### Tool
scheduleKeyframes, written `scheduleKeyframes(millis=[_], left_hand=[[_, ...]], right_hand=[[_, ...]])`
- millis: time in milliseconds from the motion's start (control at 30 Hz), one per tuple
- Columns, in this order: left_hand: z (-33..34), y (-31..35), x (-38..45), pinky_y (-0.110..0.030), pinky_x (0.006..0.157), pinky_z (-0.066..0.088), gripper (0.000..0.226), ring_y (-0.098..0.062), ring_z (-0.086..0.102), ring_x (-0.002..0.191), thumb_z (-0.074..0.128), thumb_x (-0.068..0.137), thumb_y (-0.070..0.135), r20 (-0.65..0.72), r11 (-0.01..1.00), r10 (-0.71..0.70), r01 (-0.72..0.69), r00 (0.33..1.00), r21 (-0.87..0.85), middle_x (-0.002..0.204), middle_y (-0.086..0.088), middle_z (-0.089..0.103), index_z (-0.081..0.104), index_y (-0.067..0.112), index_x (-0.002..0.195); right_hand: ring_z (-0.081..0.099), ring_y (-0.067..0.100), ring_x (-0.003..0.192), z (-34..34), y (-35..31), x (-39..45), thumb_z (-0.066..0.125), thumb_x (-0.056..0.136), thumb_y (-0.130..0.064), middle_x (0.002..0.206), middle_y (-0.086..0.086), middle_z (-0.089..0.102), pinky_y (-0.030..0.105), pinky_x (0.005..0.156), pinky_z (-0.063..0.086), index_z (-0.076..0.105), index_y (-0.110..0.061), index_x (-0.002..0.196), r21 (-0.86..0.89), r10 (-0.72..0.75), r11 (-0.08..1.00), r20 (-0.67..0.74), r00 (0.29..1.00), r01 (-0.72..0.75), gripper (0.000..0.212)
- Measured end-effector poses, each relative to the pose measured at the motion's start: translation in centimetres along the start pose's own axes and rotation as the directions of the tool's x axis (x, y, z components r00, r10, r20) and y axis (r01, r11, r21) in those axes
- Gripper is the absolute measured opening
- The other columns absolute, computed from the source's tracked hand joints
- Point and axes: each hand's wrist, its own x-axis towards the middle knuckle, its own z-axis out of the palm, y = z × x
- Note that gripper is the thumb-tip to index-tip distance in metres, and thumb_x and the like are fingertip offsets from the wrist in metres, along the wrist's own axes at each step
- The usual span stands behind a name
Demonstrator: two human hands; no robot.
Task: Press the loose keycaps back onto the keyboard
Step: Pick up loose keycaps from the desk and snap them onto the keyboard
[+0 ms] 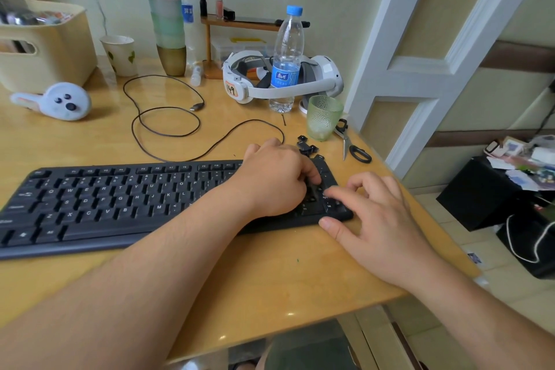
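One wooden surface [210,273] carries everything here, and one black keyboard [120,198] lies across it, its left end cut off by the frame edge. Two hands work over the keyboard's right end: the left hand [273,180] rests knuckles-up on the number-pad area with its fingers curled downward onto the keys, though whether they pinch a keycap cannot be made out; the right hand [372,213] lies relaxed, fingers fairly straight, fingertips touching keys at the keyboard's right edge and thumb on the surface by its front corner. One white headset [246,84] sits at the back with one water bottle [285,60] standing in front of it, one green glass [322,117] just to the right, and one pair of scissors [351,144] beyond that. One black cable [168,126] loops across the middle. A small cluster of loose keycaps [306,146] lies on the surface just behind the keyboard's right end, beside the left hand; their exact count is too small to tell.
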Motion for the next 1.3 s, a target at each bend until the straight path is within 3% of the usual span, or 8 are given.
scheduleKeyframes(millis=[300,433,567,733,900,1033,1100,1300], left_hand=[[-0.4,-0.6,-0.2,-0.040,0.092,0.030,0.044,-0.020,0.042,0.112,0.051,0.087,0.010,-0.023,1.000,-0.031,0.031,0.999,-0.002,0.102,0.015,0.061,0.071,0.045,0.106],[-1.1,-1.6,-0.2,-0.039,0.096,0.036,0.044,-0.021,0.045,0.111,0.052,0.087,0.010,-0.052,0.998,-0.055,0.053,0.997,-0.034,0.105,0.013,0.062,0.071,0.046,0.104],[-2.1,-3.3,-0.2,-0.042,0.097,0.045,0.036,-0.020,0.051,0.113,0.055,0.090,0.015,-0.147,0.994,-0.110,0.111,0.983,-0.004,0.107,0.012,0.064,0.072,0.043,0.104],[-2.3,-4.4,-0.1,-0.040,0.094,0.051,0.034,-0.017,0.053,0.113,0.055,0.092,0.020,-0.178,0.984,-0.169,0.177,0.969,0.032,0.113,0.012,0.064,0.073,0.042,0.112],[-2.0,-4.8,0.1,-0.038,0.092,0.051,0.034,-0.016,0.053,0.112,0.053,0.093,0.021,-0.184,0.976,-0.204,0.214,0.962,0.037,0.114,0.013,0.064,0.073,0.043,0.110],[-1.8,-4.6,0.2,-0.035,0.089,0.050,0.032,-0.012,0.053,0.110,0.053,0.095,0.023,-0.208,0.973,-0.217,0.229,0.954,0.034,0.113,0.017,0.062,0.072,0.044,0.110],[-1.7,-4.3,0.2,-0.033,0.086,0.049,0.032,-0.010,0.053,0.109,0.054,0.095,0.023,-0.214,0.973,-0.217,0.229,0.953,0.032,0.112,0.019,0.062,0.072,0.044,0.110],[-1.3,-3.4,0.3,-0.033,0.086,0.052,0.027,-0.007,0.056,0.103,0.058,0.094,0.025,-0.229,0.979,-0.203,0.206,0.952,-0.012,0.106,0.020,0.063,0.073,0.043,0.107]], right_hand=[[0.040,0.013,0.109,-0.3,0.0,0.3,0.050,0.087,-0.070,0.112,-0.015,0.043,0.042,0.094,0.043,0.069,-0.040,0.123,0.079,0.016,0.997,0.031,0.999,-0.019,0.050],[0.054,0.003,0.098,-1.1,0.9,3.4,0.055,0.098,-0.044,0.101,-0.018,0.055,0.033,0.088,0.046,0.068,-0.034,0.128,0.306,0.115,0.948,-0.066,0.991,-0.089,0.034],[0.056,0.001,0.086,-2.2,0.9,9.9,0.062,0.099,-0.024,0.095,-0.020,0.064,0.019,0.074,0.041,0.074,-0.034,0.115,0.210,0.161,0.962,0.076,0.984,-0.174,0.022],[0.064,0.006,0.088,-0.3,0.0,16.0,0.072,0.093,-0.024,0.087,-0.021,0.065,0.024,0.075,0.048,0.078,-0.035,0.096,0.140,0.141,0.973,0.253,0.957,-0.181,0.013],[0.064,0.011,0.082,0.0,2.4,17.2,0.062,0.090,0.000,0.091,-0.011,0.069,0.032,0.075,0.057,0.075,-0.035,0.080,-0.020,0.178,0.983,0.338,0.924,-0.182,0.038],[0.057,-0.001,0.082,-0.5,3.6,15.6,0.069,0.091,-0.003,0.089,-0.019,0.063,0.021,0.068,0.045,0.076,-0.041,0.097,0.103,0.065,0.988,0.410,0.910,-0.117,0.039],[0.057,0.003,0.088,-0.1,3.8,15.2,0.070,0.092,-0.006,0.096,-0.018,0.062,0.028,0.076,0.049,0.075,-0.046,0.105,0.104,0.022,0.992,0.426,0.904,-0.073,0.042],[0.050,0.004,0.075,1.0,4.7,14.9,0.069,0.096,-0.015,0.085,-0.014,0.053,0.024,0.061,0.035,0.073,-0.039,0.097,0.135,0.023,0.988,0.367,0.930,-0.077,0.025]])
